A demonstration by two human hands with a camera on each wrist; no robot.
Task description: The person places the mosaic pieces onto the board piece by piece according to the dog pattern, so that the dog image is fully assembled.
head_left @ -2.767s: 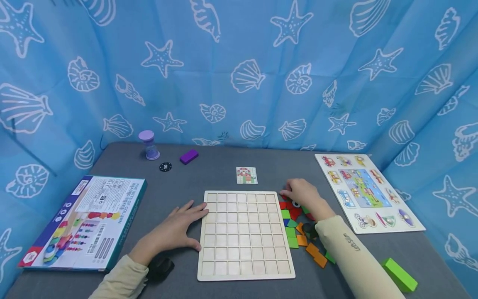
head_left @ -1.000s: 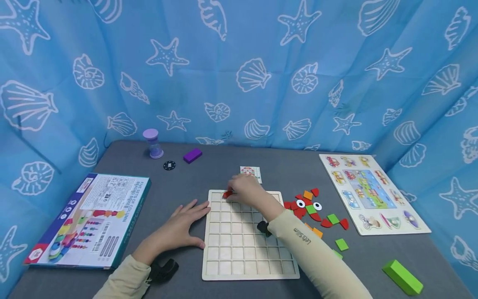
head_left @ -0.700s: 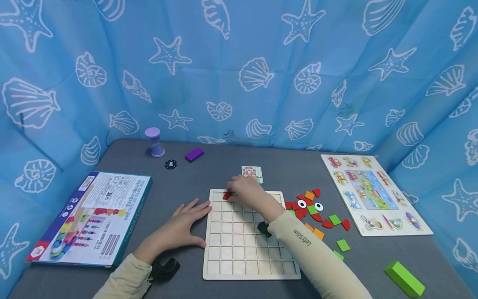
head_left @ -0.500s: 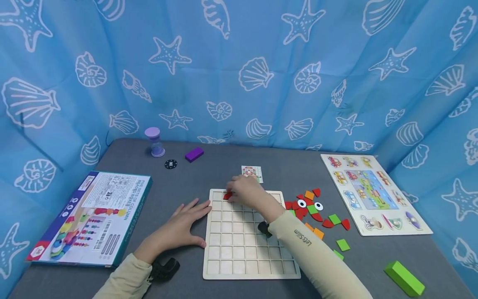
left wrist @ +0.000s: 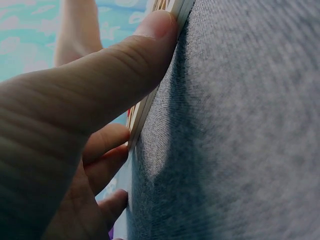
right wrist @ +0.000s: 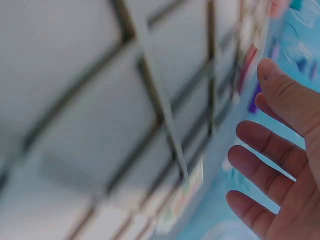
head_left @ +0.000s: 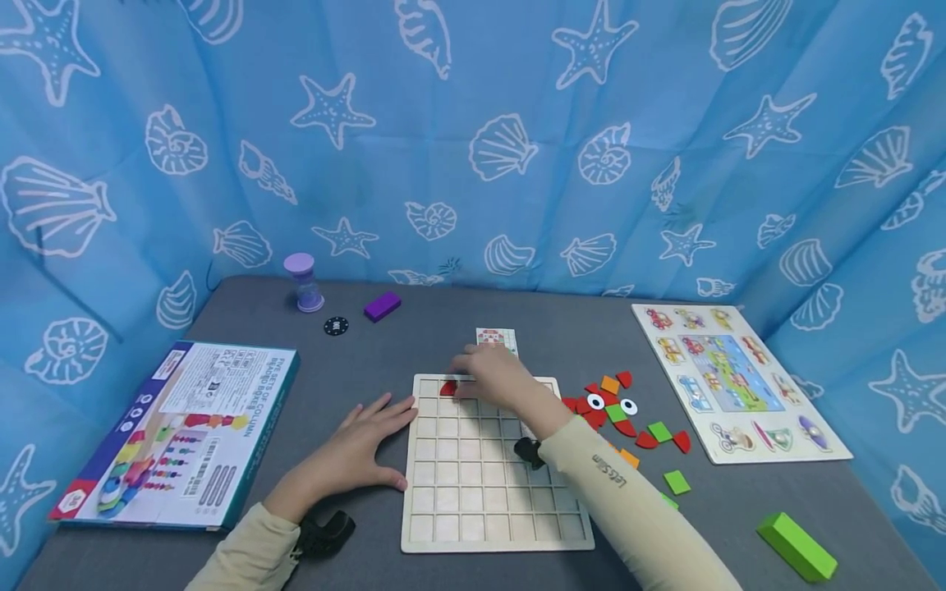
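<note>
Reading from the left, note the left hand [head_left: 351, 464], fingers spread, touching the left rim of the wooden grid board [head_left: 498, 547]. Locate the red piece [head_left: 448, 388] in the top row, second cell from left. Just right, find the right hand [head_left: 497, 379], fingers loosely extended. Farther right, see loose coloured pieces [head_left: 657, 432].

At eight o'clock the box [head_left: 173, 435] reads "FIVE SETS OF COLUMN BEADED BOXES"; at five, the right sleeve [head_left: 636, 509] says "LetsSlim"; at nine, the black disc [head_left: 336, 326] bears illegible lettering
</note>
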